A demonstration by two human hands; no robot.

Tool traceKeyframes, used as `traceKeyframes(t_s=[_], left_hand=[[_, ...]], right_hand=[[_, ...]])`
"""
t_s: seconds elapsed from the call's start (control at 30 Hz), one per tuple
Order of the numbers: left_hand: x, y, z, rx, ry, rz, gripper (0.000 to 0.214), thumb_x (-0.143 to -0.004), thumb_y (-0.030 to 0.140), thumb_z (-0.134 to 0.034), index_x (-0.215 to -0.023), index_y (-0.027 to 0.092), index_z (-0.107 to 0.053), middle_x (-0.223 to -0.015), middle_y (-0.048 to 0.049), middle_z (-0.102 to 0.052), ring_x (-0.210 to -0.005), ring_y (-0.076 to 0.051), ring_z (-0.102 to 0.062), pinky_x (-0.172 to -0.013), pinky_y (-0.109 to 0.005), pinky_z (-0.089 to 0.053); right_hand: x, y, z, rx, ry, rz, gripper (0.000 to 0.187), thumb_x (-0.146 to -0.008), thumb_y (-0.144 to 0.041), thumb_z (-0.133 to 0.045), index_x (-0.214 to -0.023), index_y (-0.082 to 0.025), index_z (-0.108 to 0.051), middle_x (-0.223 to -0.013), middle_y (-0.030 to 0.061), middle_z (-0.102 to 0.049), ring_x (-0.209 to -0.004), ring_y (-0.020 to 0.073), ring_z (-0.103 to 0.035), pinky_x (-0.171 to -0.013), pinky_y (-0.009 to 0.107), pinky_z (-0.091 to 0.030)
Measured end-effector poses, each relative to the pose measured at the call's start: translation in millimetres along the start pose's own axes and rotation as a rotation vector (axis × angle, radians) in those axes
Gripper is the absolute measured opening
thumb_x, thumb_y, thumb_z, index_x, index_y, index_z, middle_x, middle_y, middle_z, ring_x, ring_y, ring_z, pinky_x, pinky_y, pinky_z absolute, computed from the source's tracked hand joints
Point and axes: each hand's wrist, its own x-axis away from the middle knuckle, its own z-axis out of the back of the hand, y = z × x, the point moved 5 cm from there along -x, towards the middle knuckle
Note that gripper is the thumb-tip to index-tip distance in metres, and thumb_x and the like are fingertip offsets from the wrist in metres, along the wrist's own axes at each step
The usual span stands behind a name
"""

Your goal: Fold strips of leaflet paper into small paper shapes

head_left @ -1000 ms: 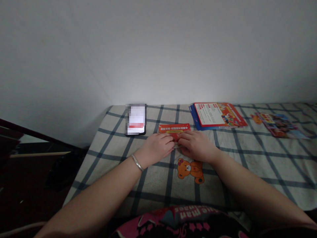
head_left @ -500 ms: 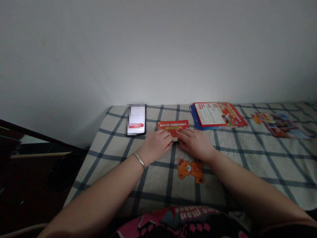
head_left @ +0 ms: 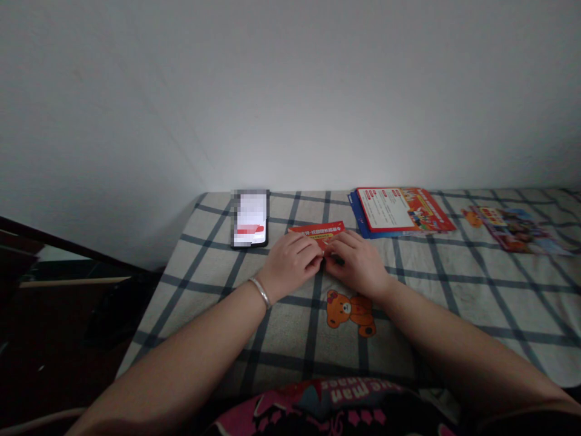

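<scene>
You are bending both hands inward over the checked cloth [head_left: 218, 327], and they are meeting at the near edge of a red leaflet [head_left: 333, 229]. Your left hand [head_left: 293, 260] is pinching the left part of that edge, its fingers curling over the paper and covering much of that side. Your right hand [head_left: 357, 259] is pinching the right part, with thumb and forefinger coming together close to the left fingertips. Exactly how the paper is sitting under your fingers, you cannot tell, since the knuckles are hiding it. The far strip of the leaflet, with white lettering, is showing beyond your hands.

The leaflet is lying between a phone [head_left: 252, 218] on the left, its screen glowing, and a stack of leaflets [head_left: 399, 212] on the right, where a blue edge is sticking out from underneath. Farther right, a colourful booklet [head_left: 517, 230] is resting alone, just beside a small orange bear print [head_left: 472, 217]. A larger teddy bear picture [head_left: 351, 312] on the cloth is showing just nearer to you than your right hand. You are wearing a silver bracelet [head_left: 260, 292] on your left wrist.
</scene>
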Motion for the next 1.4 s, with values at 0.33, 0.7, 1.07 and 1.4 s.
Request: traceKeyframes(t_s=[0.33, 0.7, 1.07, 1.4], left_hand=[[-1.4, -3.4, -0.6, 0.035, 0.004, 0.108, 0.010, -0.081, 0.018, -0.059, -0.072, 0.020, -0.057, -0.076, -0.0009, -0.065, -0.078, -0.019, -0.057, -0.085, -0.039, -0.047], [6.6, -18.1, 3.5, 0.142, 0.056, 0.188, 0.008, -0.083, 0.013, -0.057, -0.078, 0.019, -0.054, -0.080, -0.0011, -0.063, -0.079, -0.017, -0.059, -0.078, -0.034, -0.048], [10.8, -24.7, 5.5, 0.213, 0.065, 0.302, 0.011, -0.082, 0.009, -0.055, -0.078, 0.019, -0.054, -0.082, -0.0008, -0.061, -0.077, -0.015, -0.058, -0.073, -0.030, -0.048], [13.2, -31.6, 7.1, 0.264, 0.086, 0.339, 0.010, -0.081, 0.009, -0.056, -0.079, 0.019, -0.055, -0.082, -0.0009, -0.062, -0.077, -0.015, -0.058, -0.072, -0.029, -0.048]], right_hand=[[0.1, -1.7, -1.8, 0.081, -0.011, 0.020, 0.009, -0.081, -0.016, -0.055, -0.075, -0.020, -0.061, -0.079, 0.0052, -0.064, -0.079, 0.0207, -0.054, -0.068, 0.032, -0.042], [3.2, 15.4, 5.4, 0.063, 0.001, -0.046, 0.006, -0.080, -0.016, -0.058, -0.082, -0.020, -0.062, -0.087, 0.0068, -0.066, -0.083, 0.0215, -0.058, -0.071, 0.033, -0.046], [7.8, 34.3, 16.7, 0.067, 0.022, -0.099, 0.006, -0.080, -0.016, -0.056, -0.081, -0.021, -0.059, -0.087, 0.0068, -0.066, -0.084, 0.0218, -0.059, -0.074, 0.034, -0.048], [10.4, 44.3, 23.3, -0.119, 0.076, -0.079, 0.013, -0.083, -0.017, -0.057, -0.095, -0.022, -0.059, -0.097, 0.0073, -0.066, -0.094, 0.0218, -0.062, -0.085, 0.037, -0.050]])
